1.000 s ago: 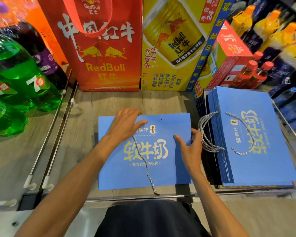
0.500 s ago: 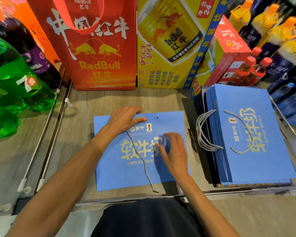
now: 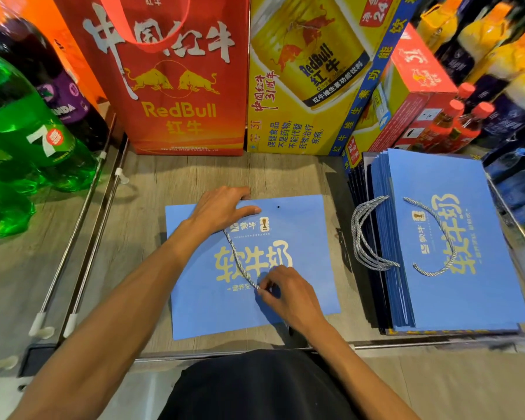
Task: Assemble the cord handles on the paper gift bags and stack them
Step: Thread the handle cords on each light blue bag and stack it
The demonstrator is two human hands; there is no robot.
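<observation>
Green bottles (image 3: 28,137), cut off by the frame, stand far left. One flat blue gift bag (image 3: 303,237) lies mid-shelf (image 3: 194,174), near the front edge. The left hand (image 3: 222,209) presses it with straight fingers, covering the upper end of the one cord (image 3: 238,262). The right hand (image 3: 288,294) pinches the cord; its tail, visible half a second ago, is now hidden. One stack of finished bags (image 3: 455,283), too many to count, lies by the right edge.

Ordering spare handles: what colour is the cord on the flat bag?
The cord is twisted silver-grey and white; head view.
</observation>
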